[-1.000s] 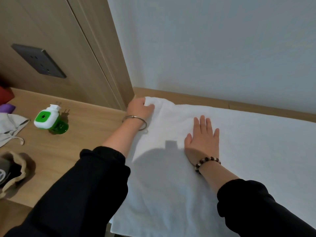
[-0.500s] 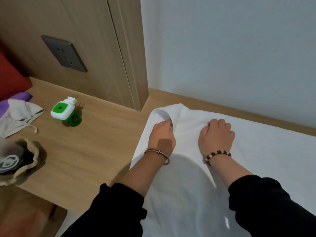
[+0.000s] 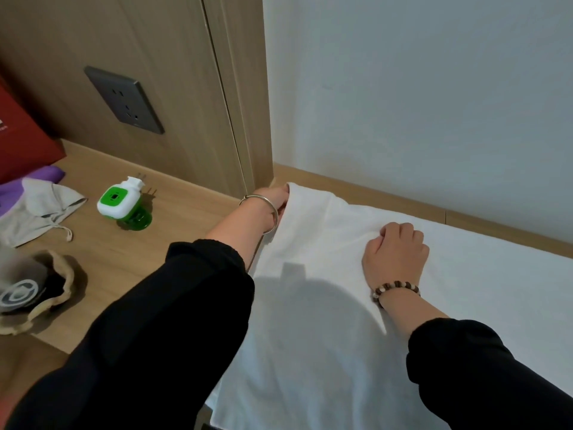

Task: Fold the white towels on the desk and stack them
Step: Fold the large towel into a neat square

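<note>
Left hand [image 3: 270, 200] grips the towel [image 3: 483, 293] at its far left corner, against the wood panel [image 3: 245, 125]. Right hand [image 3: 395, 254], fingers curled, bunches cloth right of it. Towel flat on desk [image 3: 145, 259]; bare wood left of towel, then green plug [image 3: 122, 202].

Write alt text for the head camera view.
A person's left hand holds the far corner of a white towel spread on a wooden desk, while the right hand bunches the cloth nearby. A green-and-white plug-in device lies to the left.
</note>
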Motion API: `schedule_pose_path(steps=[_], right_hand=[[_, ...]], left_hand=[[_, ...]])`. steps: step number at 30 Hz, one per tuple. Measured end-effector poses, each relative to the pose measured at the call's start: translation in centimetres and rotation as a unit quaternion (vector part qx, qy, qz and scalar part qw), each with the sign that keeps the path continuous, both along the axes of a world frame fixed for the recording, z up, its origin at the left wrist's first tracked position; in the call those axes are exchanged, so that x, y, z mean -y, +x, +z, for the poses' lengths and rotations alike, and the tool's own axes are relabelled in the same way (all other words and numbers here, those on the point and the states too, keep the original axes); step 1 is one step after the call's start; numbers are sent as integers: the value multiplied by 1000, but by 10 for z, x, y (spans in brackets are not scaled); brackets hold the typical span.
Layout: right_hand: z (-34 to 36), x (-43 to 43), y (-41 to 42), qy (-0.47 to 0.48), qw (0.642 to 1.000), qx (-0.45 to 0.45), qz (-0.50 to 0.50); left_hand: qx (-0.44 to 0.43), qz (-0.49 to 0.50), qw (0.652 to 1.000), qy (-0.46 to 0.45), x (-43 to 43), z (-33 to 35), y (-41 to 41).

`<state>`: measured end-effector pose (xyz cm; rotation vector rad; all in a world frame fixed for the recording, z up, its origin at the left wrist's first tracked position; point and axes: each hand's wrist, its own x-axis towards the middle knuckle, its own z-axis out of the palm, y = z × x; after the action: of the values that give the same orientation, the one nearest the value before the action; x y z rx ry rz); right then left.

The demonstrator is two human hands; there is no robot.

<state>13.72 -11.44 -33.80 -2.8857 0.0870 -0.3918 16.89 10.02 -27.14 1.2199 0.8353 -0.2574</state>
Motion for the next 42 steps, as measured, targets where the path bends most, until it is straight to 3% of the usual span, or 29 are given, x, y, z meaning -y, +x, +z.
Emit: schedule_pose_path(steps=[3,5,8,16,20,25,34,38,40,42], right_hand=[[0,1,0,5,1000,-4,-1],[0,1,0,5,1000,-7,-1],[0,0,1,16,1000,2,-1],[-4,1,2,26,1000,16,-3],[-4,0,3,24,1000,16,-4],[-3,1,2,34,999,18,-2],[-2,1,2,28,1000,0,-5],[1,-2,2,-6,999,-32,-7],[8,-5,5,5,999,-43,1],[23,-14,12,66,996,-23,51]], left_hand=[[28,-120,982,140,-4,-4,-1],[26,-141,972,186,-6,-7,2],[-14,-86,989,121,-12,-8,9],[-73,-145,987,-22,-16,0,13],[-72,-223,970,57,-2,10,12],[-79,-183,975,97,-10,17,19],[-89,-103,989,-60,-13,21,17],[2,-78,981,-176,-14,23,8],[23,-76,985,-155,-16,20,0],[35,-85,994,-64,-16,13,-9]])
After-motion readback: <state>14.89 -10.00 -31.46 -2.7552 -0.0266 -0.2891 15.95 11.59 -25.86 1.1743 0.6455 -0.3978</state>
